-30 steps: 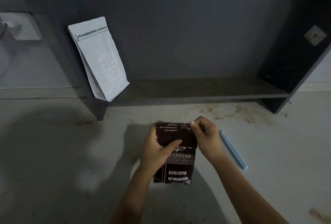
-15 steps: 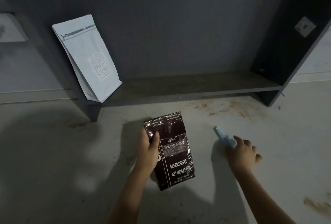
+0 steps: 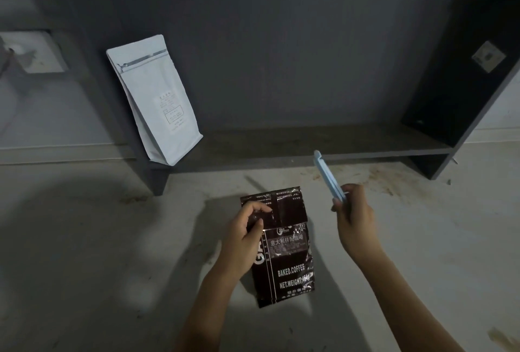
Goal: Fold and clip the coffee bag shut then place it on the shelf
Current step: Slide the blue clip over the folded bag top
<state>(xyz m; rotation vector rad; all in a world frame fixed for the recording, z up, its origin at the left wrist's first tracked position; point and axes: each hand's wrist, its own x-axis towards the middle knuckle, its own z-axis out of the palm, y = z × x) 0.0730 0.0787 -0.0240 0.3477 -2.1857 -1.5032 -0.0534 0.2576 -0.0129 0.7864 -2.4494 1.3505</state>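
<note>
The dark coffee bag (image 3: 284,250) lies on the pale concrete floor (image 3: 84,253) in front of the shelf (image 3: 309,144), label up, with its top part folded down over its front. The left hand (image 3: 243,242) rests on the bag's upper left side; its grip is closed loosely on the folded flap, thumb and fingertips (image 3: 260,206) pressing it against the bag. To the right of the bag and apart from it, the right hand (image 3: 356,225) is raised above the floor, its grip closed around the lower end of a long light-blue sealing clip (image 3: 327,174). The clip slants up and away from the bag, toward the shelf's front edge; whether its two arms are parted cannot be told. Beyond the bag, the low dark shelf runs along a grey wall (image 3: 281,42). At the shelf's left end a white pouch (image 3: 156,98) stands leaning against the upright panel there.
</note>
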